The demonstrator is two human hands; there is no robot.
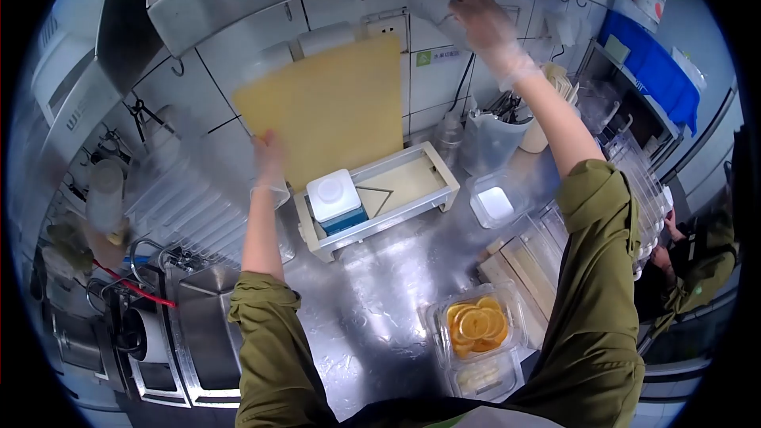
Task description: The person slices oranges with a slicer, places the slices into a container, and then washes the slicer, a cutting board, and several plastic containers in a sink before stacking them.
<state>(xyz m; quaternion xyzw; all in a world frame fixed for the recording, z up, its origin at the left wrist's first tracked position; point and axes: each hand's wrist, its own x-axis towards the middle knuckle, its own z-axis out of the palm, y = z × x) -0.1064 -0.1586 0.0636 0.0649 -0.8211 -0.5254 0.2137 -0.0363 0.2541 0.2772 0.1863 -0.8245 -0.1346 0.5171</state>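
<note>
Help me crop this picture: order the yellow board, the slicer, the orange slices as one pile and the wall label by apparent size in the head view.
Largest to smallest:
1. Yellow board
2. Slicer
3. Orange slices
4. Wall label

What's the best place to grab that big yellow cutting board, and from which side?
Probably the left edge of the yellow cutting board, coming from the left: it's a flat panel standing roughly upright, and that edge is within reach, while the mandoline slicer in front blocks the bottom. The left hand is at that edge.
</note>
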